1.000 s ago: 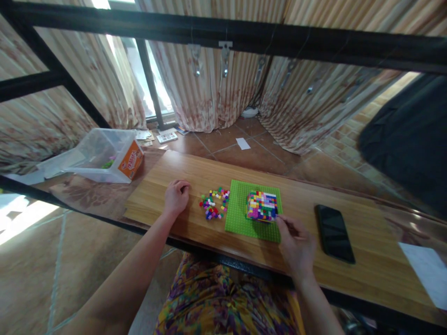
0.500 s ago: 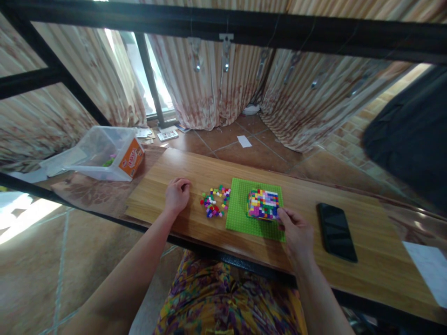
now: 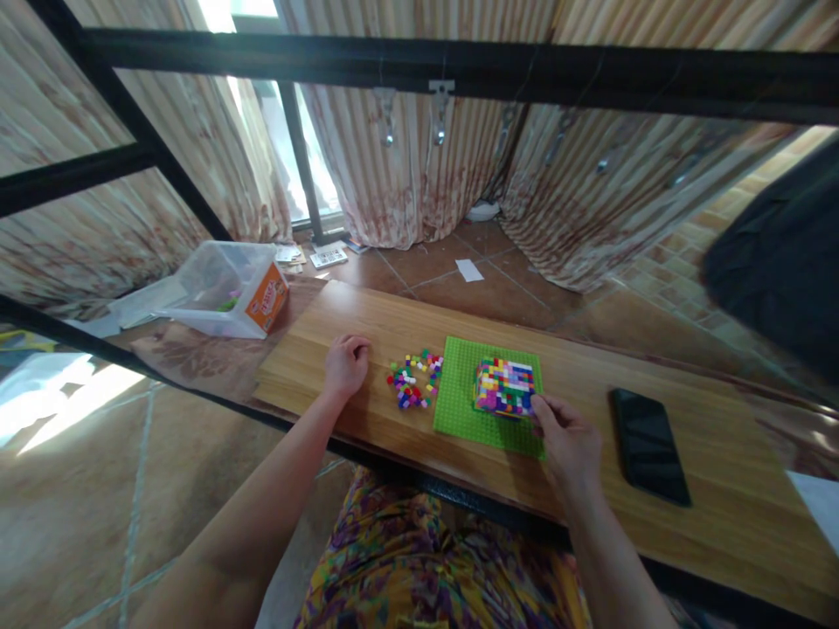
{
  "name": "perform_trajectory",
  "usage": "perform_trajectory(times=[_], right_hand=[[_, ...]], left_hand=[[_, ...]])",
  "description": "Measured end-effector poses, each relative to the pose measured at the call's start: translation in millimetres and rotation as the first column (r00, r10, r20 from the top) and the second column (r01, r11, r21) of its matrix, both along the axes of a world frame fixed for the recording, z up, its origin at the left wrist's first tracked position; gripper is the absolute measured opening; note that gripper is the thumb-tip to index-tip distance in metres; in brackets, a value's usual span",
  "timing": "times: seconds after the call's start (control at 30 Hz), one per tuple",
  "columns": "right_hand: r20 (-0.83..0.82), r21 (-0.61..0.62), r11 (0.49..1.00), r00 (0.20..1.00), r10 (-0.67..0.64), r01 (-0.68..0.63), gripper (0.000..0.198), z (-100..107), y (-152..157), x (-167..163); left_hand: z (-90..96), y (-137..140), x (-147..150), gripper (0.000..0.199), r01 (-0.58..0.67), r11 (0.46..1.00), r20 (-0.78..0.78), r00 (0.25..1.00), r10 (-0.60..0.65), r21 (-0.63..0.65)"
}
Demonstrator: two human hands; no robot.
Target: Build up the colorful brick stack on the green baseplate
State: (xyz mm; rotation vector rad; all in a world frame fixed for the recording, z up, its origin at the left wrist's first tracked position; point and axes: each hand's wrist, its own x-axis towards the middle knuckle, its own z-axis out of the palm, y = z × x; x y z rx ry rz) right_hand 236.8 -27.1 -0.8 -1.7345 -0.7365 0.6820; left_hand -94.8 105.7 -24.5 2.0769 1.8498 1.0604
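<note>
A multicoloured build of small toy bricks (image 3: 504,386) stands on a green studded baseplate (image 3: 459,419). At its right front corner, the thumb and fingers of my right hand (image 3: 569,437) are closed on its edge. To the left of the baseplate lies a loose pile of small coloured bricks (image 3: 412,377). My left hand (image 3: 346,365) rests on the table left of that pile, fingers curled together. Whether anything is inside those curled fingers is hidden.
A black phone (image 3: 648,445) lies on the wooden table (image 3: 721,489) at the right. A clear plastic bin (image 3: 229,323) with an orange label sits beyond the table's left end. A dark metal bar (image 3: 406,65) crosses above, before curtains (image 3: 367,175).
The whole view has shifted slightly, so everything appears a little further right. Both hands keep nearly the same places relative to the bricks and baseplate.
</note>
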Motion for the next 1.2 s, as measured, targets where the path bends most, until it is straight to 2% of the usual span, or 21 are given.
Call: perform_trajectory(times=[0.13, 0.2, 0.27, 0.37, 0.43, 0.5, 0.63, 0.73, 0.97, 1.2], right_hand=[[0.31, 0.07, 0.995, 0.946, -0.09, 0.072, 0.04, 13.3, -10.1, -11.1], [0.416, 0.124, 0.992, 0.908, -0.052, 0.0, 0.035, 24.0, -14.9, -24.6], [0.482, 0.129, 0.975, 0.871, 0.1, -0.183, 0.028, 31.9, -16.7, -42.3], [0.543, 0.066, 0.878, 0.756, 0.367, -0.473, 0.023, 32.4, -11.4, -71.8], [0.566, -0.02, 0.813, 0.663, 0.489, -0.582, 0.024, 26.9, -3.7, -89.4], [0.591, -0.104, 0.763, 0.577, 0.564, -0.638, 0.026, 20.8, 5.0, -103.0], [0.64, -0.242, 0.706, 0.437, 0.632, -0.665, 0.025, 14.3, 19.2, -118.6], [0.653, -0.303, 0.683, 0.377, 0.657, -0.665, 0.025, 12.1, 26.1, -124.3], [0.657, -0.333, 0.641, 0.318, 0.684, -0.691, 0.029, 5.6, 39.7, -124.8], [0.691, -0.352, 0.654, 0.286, 0.664, -0.67, 0.028, 8.4, 47.4, -122.3]], left_hand=[[0.3, -1.1, 1.4, 0.021, -0.001, 1.0, 0.009, 1.0, 0.001, -0.004], [0.7, -1.5, 1.9, 0.022, -0.002, 1.0, 0.018, 1.0, 0.002, -0.006], [1.3, -1.6, 2.1, 0.022, -0.003, 1.0, 0.024, 1.0, 0.003, -0.01], [2.4, -1.8, 2.2, 0.022, -0.002, 1.0, 0.024, 1.0, 0.003, -0.021], [3.0, -2.0, 2.3, 0.021, -0.001, 1.0, 0.021, 1.0, 0.002, -0.025], [3.3, -2.4, 2.5, 0.021, -0.001, 1.0, 0.02, 1.0, 0.001, -0.024], [3.5, -2.8, 3.4, 0.022, -0.002, 1.0, 0.019, 1.0, 0.003, -0.028], [3.9, -3.0, 3.9, 0.022, 0.0, 0.999, 0.022, 1.0, 0.0, -0.032], [4.7, -4.0, 4.3, 0.022, -0.004, 0.999, 0.031, 1.0, 0.006, -0.036], [4.0, -3.8, 4.5, 0.021, -0.003, 1.0, 0.047, 0.999, 0.004, -0.029]])
